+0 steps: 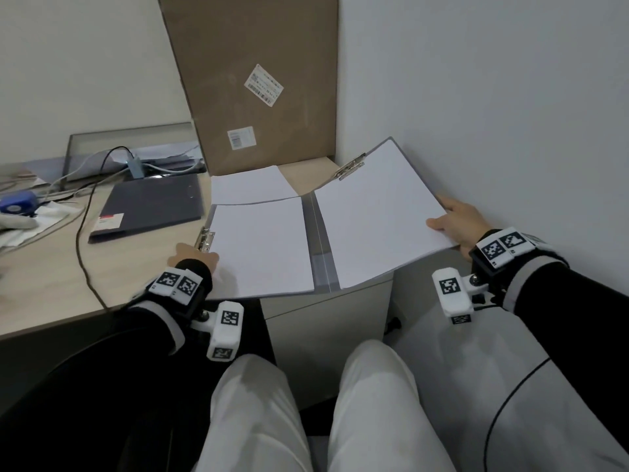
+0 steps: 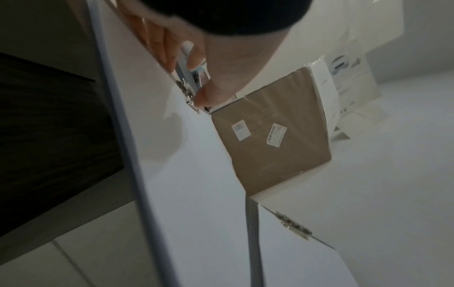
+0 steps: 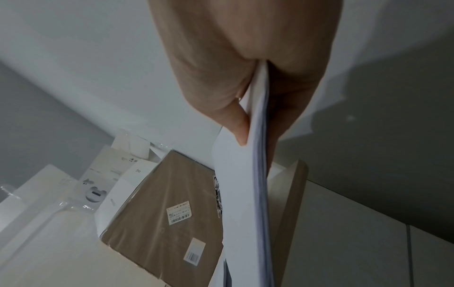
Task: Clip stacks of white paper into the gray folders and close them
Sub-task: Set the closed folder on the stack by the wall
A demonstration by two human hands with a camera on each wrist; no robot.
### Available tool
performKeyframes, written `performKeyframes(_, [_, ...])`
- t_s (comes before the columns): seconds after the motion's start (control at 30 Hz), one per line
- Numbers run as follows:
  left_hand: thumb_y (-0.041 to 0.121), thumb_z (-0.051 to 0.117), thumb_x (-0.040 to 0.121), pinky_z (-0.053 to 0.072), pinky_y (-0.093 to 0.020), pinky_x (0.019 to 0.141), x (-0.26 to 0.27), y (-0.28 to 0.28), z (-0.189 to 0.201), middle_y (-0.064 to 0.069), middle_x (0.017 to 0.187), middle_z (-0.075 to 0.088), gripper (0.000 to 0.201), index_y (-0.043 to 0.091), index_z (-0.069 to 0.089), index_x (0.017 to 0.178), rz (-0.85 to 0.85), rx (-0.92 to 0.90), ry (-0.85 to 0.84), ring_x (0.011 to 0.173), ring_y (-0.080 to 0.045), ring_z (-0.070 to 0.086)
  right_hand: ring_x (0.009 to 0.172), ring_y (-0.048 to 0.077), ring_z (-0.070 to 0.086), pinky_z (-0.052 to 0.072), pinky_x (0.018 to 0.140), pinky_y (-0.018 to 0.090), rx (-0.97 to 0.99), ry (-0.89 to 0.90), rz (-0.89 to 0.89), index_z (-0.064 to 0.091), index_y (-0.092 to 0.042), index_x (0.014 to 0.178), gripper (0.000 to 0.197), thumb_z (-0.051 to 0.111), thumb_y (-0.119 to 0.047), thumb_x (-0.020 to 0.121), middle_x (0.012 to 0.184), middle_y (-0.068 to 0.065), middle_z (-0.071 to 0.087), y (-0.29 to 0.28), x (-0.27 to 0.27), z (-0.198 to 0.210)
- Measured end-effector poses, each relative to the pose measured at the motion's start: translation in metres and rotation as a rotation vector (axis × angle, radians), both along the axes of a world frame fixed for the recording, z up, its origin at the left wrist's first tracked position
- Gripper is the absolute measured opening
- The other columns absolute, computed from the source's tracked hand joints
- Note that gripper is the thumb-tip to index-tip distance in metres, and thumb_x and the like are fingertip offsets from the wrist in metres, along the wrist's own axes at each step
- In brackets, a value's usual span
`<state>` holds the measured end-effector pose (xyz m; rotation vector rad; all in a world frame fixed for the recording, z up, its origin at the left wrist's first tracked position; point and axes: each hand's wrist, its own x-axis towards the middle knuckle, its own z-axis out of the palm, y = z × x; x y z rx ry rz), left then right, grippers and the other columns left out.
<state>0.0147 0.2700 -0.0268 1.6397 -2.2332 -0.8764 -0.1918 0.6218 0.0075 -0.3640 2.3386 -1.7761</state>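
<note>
Your left hand (image 1: 197,255) is pinching the near clip (image 1: 205,237) between thumb and fingers (image 2: 157,44), its grip clamped on the metal lever, probably to fasten the left stack (image 1: 260,247). Your right hand (image 1: 457,221) is gripping the right cover's outer edge, thumb on top of the right stack (image 1: 377,212) and fingers underneath, holding that half tilted up so it is ready to fold over. The open folder (image 1: 321,264) is lying across the tabletop (image 1: 44,284) corner and overhanging it. The far clip (image 1: 350,169) is sitting on the right stack's top edge. Beyond, loose paper (image 1: 252,185) and a closed folder (image 1: 153,206) are lying before the leaning cardboard (image 1: 252,80).
</note>
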Motion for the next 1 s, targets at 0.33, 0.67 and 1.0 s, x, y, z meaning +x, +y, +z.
performKeyframes(0.33, [0.015, 0.059, 0.088, 0.049, -0.028, 0.083, -0.001, 0.02, 0.106, -0.017, 0.113, 0.061, 0.035, 0.0, 0.059, 0.119, -0.198, -0.09, 0.401, 0.109, -0.033, 0.06, 0.098, 0.02, 0.055, 0.046, 0.085, 0.029, 0.042, 0.045, -0.016, 0.057, -0.013, 0.13, 0.053, 0.049, 0.011, 0.084, 0.117, 0.01, 0.062, -0.01, 0.004, 0.008])
performKeyframes(0.67, [0.009, 0.054, 0.088, 0.033, -0.031, 0.112, -0.03, 0.111, 0.099, -0.001, 0.155, 0.03, 0.081, 0.03, 0.008, 0.152, -0.716, 0.043, 0.748, 0.14, -0.02, 0.036, 0.08, 0.022, 0.056, 0.044, 0.059, 0.027, 0.035, -0.102, 0.0, 0.061, -0.01, 0.11, 0.025, 0.046, -0.001, 0.092, 0.105, 0.01, 0.058, -0.008, 0.001, 0.003])
performKeyframes(1.0, [0.026, 0.029, 0.102, 0.005, -0.034, 0.123, -0.08, 0.178, 0.065, 0.001, 0.161, 0.006, 0.058, 0.021, 0.003, 0.153, -0.969, 0.042, 0.57, 0.15, -0.014, 0.003, 0.087, 0.022, 0.066, 0.053, 0.066, 0.031, -0.186, -0.342, -0.017, 0.057, -0.016, 0.122, 0.071, 0.026, -0.069, 0.088, 0.105, 0.004, 0.068, -0.013, 0.003, 0.012])
